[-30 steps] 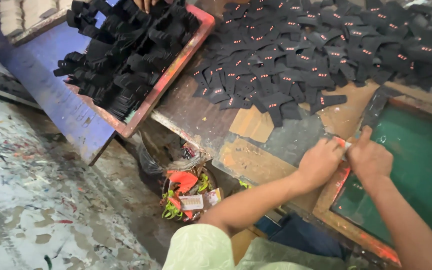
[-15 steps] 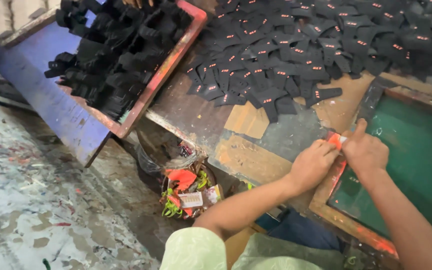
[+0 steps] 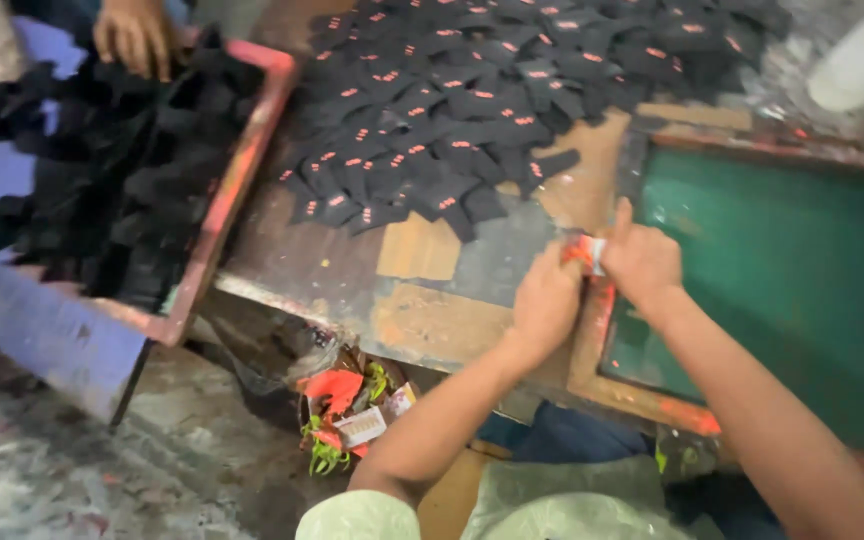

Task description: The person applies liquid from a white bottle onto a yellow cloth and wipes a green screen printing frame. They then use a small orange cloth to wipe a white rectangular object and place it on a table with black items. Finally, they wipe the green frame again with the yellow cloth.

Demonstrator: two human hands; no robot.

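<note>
Since the earlier frame both hands have shifted slightly along the screen frame (image 3: 592,350), keeping their pinch. Left hand (image 3: 544,300) and right hand (image 3: 640,262) close on a small red-and-white scrap (image 3: 586,252) held between them over the frame's corner. It looks light, limp and possibly ink-smeared, so best pinched at its edges.

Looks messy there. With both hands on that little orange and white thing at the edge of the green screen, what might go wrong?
1. The left hand and right hand pinch a small orange-smeared piece over the screen frame; ink may get onto the fingers.
2. The black pieces lie close by on the table; inky fingers might mark them.
3. Another person's hand works in the red tray; a nudge might shift the spread pieces.
</note>
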